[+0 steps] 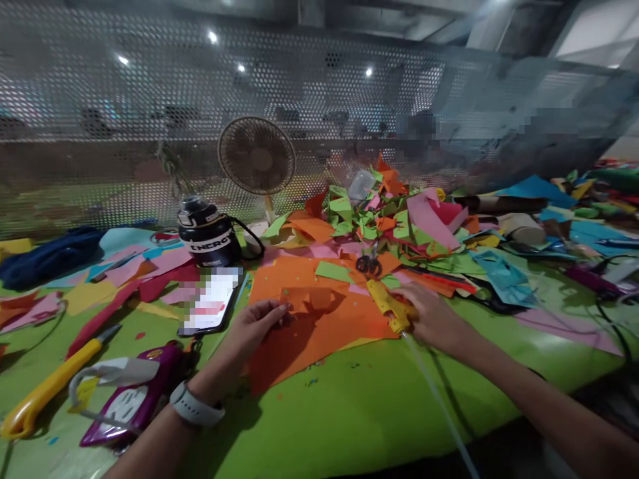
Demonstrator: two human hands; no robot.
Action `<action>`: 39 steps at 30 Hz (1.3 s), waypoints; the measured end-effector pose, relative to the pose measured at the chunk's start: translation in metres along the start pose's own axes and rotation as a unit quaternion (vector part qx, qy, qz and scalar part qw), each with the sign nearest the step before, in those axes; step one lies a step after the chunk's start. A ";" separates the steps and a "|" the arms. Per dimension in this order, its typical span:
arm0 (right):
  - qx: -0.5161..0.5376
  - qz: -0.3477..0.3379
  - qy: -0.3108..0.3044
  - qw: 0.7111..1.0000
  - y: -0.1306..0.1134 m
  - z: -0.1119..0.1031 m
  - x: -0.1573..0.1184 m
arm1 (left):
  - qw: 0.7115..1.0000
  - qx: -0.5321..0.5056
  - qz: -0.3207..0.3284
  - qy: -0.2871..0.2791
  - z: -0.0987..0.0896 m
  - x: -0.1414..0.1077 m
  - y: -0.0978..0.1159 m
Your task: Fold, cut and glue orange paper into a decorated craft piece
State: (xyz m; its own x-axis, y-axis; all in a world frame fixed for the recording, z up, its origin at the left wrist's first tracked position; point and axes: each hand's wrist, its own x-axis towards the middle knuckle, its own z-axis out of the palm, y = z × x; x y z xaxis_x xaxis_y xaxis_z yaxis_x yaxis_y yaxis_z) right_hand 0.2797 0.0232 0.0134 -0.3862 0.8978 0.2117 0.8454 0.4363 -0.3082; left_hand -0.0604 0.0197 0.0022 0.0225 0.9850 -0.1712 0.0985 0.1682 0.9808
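Note:
My left hand (255, 324) pinches the left edge of a small folded orange paper piece (308, 299) between thumb and fingers. Beneath it lies a large orange paper sheet (284, 359). My right hand (433, 316) is wrapped round a yellow glue gun (383, 301), whose nozzle points up and away to the left. A pale cord or glue stick (434, 389) trails from the gun's rear toward me. Just beyond the nozzle rest dark-handled scissors (368, 264) and a light green paper strip (333, 271).
Left of the sheet lie a phone (212, 303), a purple power bank-like device (132, 399) and a yellow-handled knife (60, 382). Behind stand a black bottle (207, 233) and a small fan (257, 156). Colourful paper scraps (369, 206) are heaped before a perforated metal panel (319, 80).

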 end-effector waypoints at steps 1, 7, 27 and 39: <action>0.006 0.008 -0.012 1.000 0.003 -0.001 -0.003 | 1.000 0.001 -0.001 0.002 0.000 0.000 0.000; 0.001 0.045 -0.014 0.999 0.025 -0.019 -0.010 | 1.000 0.022 -0.006 0.000 -0.002 0.003 -0.004; -0.058 -0.112 0.020 0.992 0.018 -0.015 0.002 | 0.991 0.040 0.000 -0.125 0.003 -0.006 0.003; -0.074 -0.174 -0.085 0.978 -0.058 0.043 0.113 | 0.966 -0.070 -0.045 -0.246 0.005 -0.014 0.012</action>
State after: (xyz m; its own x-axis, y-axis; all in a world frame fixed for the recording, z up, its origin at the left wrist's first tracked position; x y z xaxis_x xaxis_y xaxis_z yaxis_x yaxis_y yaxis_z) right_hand 0.1711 0.1019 0.0149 -0.7057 0.6983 0.1196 0.6904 0.7158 -0.1051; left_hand -0.0542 0.0077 0.0154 0.4940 0.8342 -0.2453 -0.0126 0.2890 0.9573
